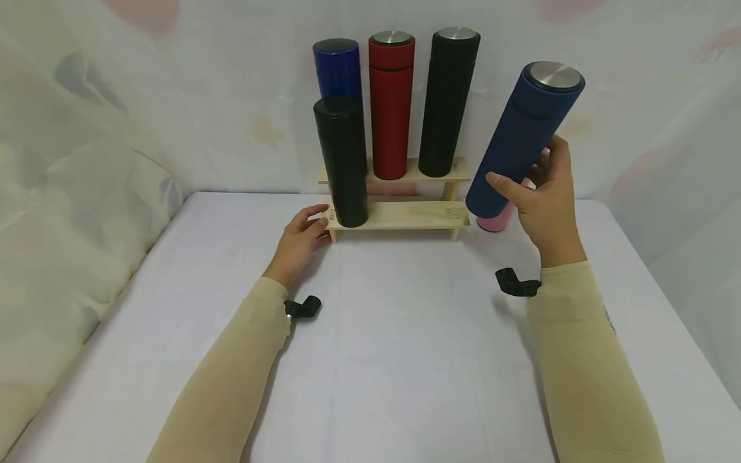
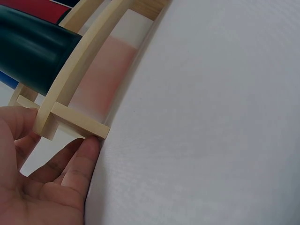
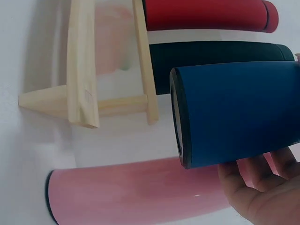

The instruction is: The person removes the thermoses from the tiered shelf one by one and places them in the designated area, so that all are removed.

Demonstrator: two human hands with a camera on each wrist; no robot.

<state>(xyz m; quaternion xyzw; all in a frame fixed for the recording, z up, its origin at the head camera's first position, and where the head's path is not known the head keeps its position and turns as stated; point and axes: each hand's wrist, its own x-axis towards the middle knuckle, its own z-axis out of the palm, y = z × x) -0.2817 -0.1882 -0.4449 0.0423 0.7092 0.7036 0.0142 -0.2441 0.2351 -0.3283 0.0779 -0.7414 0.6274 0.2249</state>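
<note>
My right hand [image 1: 547,206] grips a matte dark blue thermos flask [image 1: 512,141] with a steel-topped lid, tilted to the right and held up off the table. In the right wrist view the flask's dark-rimmed base faces the wooden rack [image 3: 82,61]. At the rack's left end, my left hand [image 1: 296,247] holds the lower shelf, thumb on the plank's end and fingers by its leg in the left wrist view. A dark green-black flask [image 1: 345,167] stands on that shelf's left. Behind the raised flask, a pink flask [image 1: 493,223] stands on the table, mostly hidden.
On the rack's upper shelf stand a glossy blue flask [image 1: 337,64], partly hidden, a red flask [image 1: 391,116] and a black flask [image 1: 448,106]. White cloth covers the table [image 1: 399,334]. A patterned curtain [image 1: 231,96] hangs close behind the rack.
</note>
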